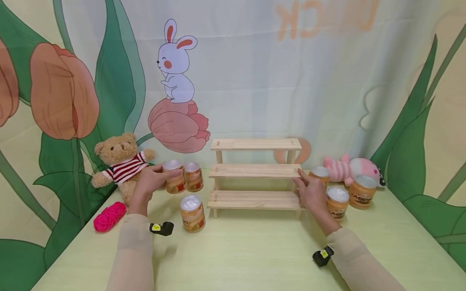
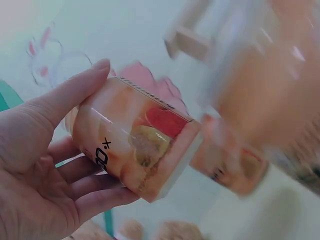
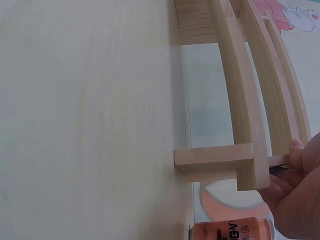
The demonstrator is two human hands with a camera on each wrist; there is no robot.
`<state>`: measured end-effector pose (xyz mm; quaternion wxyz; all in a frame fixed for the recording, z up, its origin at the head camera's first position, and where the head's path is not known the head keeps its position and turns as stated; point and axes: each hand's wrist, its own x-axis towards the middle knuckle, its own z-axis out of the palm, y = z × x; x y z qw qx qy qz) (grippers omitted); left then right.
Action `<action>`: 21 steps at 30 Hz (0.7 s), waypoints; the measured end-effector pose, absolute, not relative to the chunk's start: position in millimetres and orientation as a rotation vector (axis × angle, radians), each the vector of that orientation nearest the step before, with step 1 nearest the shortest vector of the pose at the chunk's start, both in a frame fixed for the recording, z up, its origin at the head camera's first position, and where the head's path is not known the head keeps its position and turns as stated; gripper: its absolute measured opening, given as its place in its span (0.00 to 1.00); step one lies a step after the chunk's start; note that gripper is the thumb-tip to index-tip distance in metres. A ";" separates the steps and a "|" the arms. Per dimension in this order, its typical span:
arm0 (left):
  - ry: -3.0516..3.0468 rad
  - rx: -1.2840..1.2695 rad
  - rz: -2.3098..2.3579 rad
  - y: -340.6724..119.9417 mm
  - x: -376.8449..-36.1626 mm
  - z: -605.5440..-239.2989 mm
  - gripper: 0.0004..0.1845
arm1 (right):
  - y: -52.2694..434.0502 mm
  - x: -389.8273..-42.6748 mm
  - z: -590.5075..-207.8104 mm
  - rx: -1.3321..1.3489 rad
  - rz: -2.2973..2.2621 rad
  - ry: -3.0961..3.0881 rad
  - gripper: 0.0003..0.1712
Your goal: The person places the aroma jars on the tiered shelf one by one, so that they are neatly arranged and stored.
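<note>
My left hand [image 1: 151, 182] grips an orange fruit can [image 1: 174, 182] with a silver lid, just left of a three-step wooden shelf [image 1: 255, 171]. In the left wrist view the can [image 2: 135, 140] lies tilted between thumb and fingers. My right hand [image 1: 309, 190] rests against the shelf's right end, its index finger reaching up to the middle step. The right wrist view shows the fingertips [image 3: 297, 150] touching the shelf [image 3: 245, 100] at its end.
Two more cans [image 1: 193, 176] [image 1: 192, 213] stand left of the shelf, and three cans [image 1: 319, 174] [image 1: 337, 202] [image 1: 362, 191] right of it. A teddy bear [image 1: 121, 163], pink yarn [image 1: 109, 216] and a pink plush [image 1: 351, 169] lie along the back of the pale green table [image 1: 247, 250].
</note>
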<state>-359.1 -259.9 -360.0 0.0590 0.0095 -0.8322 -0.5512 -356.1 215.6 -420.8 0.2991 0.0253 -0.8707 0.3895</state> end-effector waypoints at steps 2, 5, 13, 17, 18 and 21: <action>-2.478 0.004 -1.674 -252.1 -355.3 -350.1 0.42 | 217.0 -355.8 -420.9 0.068 1.022 -2.312 0.25; -2.390 -0.063 -1.698 -237.6 -350.8 -337.7 0.43 | 217.9 -355.7 -419.6 0.081 1.005 -2.306 0.24; -2.218 -0.227 -1.794 -195.0 -348.3 -316.3 0.35 | 217.7 -354.5 -416.1 0.091 1.052 -2.303 0.24; -2.236 -0.314 -1.738 -177.3 -355.0 -308.3 0.32 | 218.2 -353.8 -417.2 0.091 1.064 -2.295 0.24; -2.240 -0.323 -1.719 -174.0 -357.3 -306.9 0.32 | 217.6 -353.7 -417.8 0.097 1.069 -2.293 0.24; -2.241 -0.322 -1.707 -164.2 -363.7 -302.0 0.30 | 216.2 -353.7 -419.1 0.117 1.065 -2.286 0.24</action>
